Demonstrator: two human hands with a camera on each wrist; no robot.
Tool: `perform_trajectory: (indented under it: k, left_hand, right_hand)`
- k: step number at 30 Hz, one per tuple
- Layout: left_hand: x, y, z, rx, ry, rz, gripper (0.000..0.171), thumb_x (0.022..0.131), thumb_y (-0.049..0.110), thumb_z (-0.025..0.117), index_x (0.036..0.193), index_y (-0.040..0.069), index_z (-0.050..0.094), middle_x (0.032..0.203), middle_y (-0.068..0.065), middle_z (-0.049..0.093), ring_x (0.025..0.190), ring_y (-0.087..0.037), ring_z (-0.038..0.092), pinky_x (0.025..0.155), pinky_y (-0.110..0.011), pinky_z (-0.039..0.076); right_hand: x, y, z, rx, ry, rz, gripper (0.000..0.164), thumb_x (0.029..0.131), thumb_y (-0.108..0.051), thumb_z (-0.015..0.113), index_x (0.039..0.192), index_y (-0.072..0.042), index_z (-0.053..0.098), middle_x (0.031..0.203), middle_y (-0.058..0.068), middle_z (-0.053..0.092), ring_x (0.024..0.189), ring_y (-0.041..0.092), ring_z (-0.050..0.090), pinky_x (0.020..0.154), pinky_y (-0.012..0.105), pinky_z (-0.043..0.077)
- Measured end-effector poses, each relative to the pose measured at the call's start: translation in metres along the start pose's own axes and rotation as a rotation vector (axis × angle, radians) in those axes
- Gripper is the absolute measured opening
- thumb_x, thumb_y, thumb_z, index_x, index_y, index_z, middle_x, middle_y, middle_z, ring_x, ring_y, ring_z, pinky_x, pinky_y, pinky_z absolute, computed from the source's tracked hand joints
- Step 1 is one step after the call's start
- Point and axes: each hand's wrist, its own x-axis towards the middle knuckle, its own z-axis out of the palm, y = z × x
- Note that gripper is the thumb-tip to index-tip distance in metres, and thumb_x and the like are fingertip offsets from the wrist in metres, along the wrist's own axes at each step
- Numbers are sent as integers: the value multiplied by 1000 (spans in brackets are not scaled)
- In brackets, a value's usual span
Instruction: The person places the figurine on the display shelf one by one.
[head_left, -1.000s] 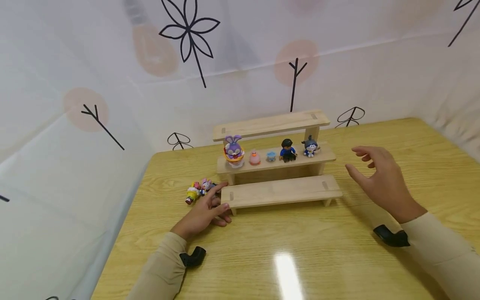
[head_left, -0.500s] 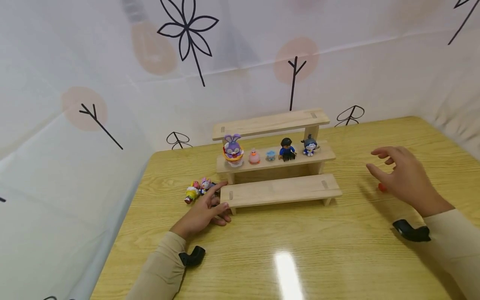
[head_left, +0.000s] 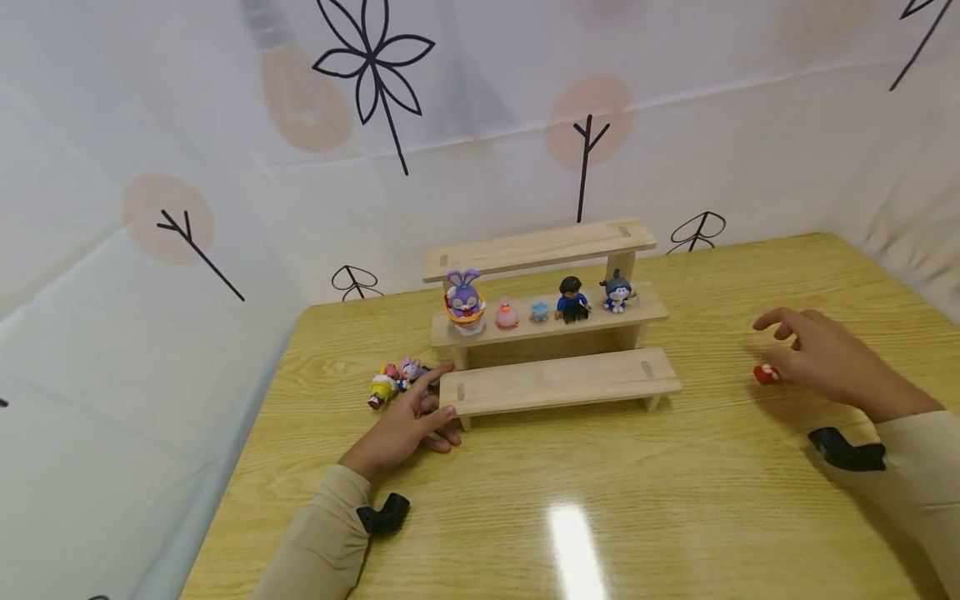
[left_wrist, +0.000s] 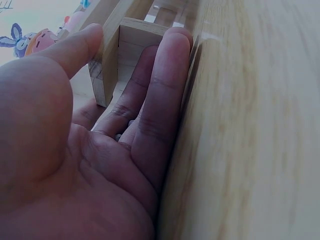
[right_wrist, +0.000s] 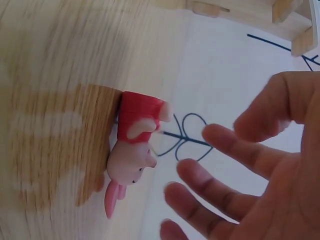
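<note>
My left hand [head_left: 407, 423] rests at the left end of the wooden three-step display stand [head_left: 562, 382]. Its thumb touches the lowest step's end, and its fingers lie fairly straight beside the leg [left_wrist: 103, 80]. My right hand [head_left: 832, 358] hovers right of the stand, fingers apart and holding nothing. Close to its fingertips, a small pink pig figurine [right_wrist: 130, 162] in red clothing lies on the table; the head view shows it partly hidden. Beyond the left fingers lie a yellow-clothed figurine [head_left: 383, 387] and a pink-eared figurine [head_left: 410, 371].
On the middle step stand a purple rabbit figurine [head_left: 465, 304], a pink bird-like figurine [head_left: 507, 315], a small blue figurine [head_left: 539, 312], a black-haired toy figure [head_left: 573, 302] and a dark-blue-haired figurine [head_left: 618, 293]. Printed cloth [head_left: 480, 192] hangs behind the table [head_left: 465, 517].
My right hand has moved right and slightly lower, towards the pig figurine, which has come into sight beside its fingers. My left hand has stayed at the stand.
</note>
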Motion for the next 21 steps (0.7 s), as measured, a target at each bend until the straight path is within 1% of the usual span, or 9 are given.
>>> perform_trajectory:
  k: [4, 7, 11, 15, 18, 21]
  left_hand:
    - [0, 0, 0, -4, 0, 0, 66, 104, 30, 56, 158, 38, 20, 115, -20, 62, 90, -24, 73, 77, -40, 63]
    - [-1, 0, 0, -5, 1, -3, 66, 104, 30, 56, 158, 38, 20, 114, -20, 62, 90, -24, 73, 77, -41, 63]
    - [-1, 0, 0, -6, 0, -1, 66, 104, 30, 56, 158, 39, 20, 113, -19, 62, 90, -24, 73, 77, -41, 63]
    - [-1, 0, 0, -9, -2, 1, 66, 104, 29, 56, 158, 38, 19, 114, -20, 62, 90, -23, 73, 77, -40, 63]
    - [-1, 1, 0, -9, -5, 2, 66, 104, 29, 55, 159, 37, 19, 116, -21, 62, 90, -23, 73, 77, -40, 63]
    - [-1, 0, 1, -7, -6, 1, 66, 105, 29, 55, 159, 37, 19, 117, -21, 62, 90, -23, 73, 77, -40, 63]
  right_hand:
    - [1, 1, 4, 4, -37, -21, 43, 98, -16, 55, 133, 8, 49, 117, 37, 49, 91, 39, 59, 62, 36, 49]
    - [1, 2, 8, 3, -54, -51, 42, 95, -12, 59, 131, 7, 50, 113, 34, 51, 86, 33, 60, 60, 33, 48]
    - [2, 2, 12, -21, -56, -104, 39, 91, -7, 64, 126, 7, 54, 100, 21, 56, 77, 18, 56, 56, 27, 44]
    - [2, 5, 16, -62, -47, -147, 37, 87, -7, 71, 120, 4, 60, 91, 7, 58, 72, 5, 51, 57, 24, 44]
    - [3, 7, 19, -76, -47, -162, 38, 83, -6, 75, 117, 2, 61, 88, 3, 57, 70, 0, 48, 58, 23, 44]
    - [3, 7, 20, -74, -42, -171, 36, 82, -4, 75, 116, 2, 62, 85, 0, 58, 67, 0, 46, 57, 22, 42]
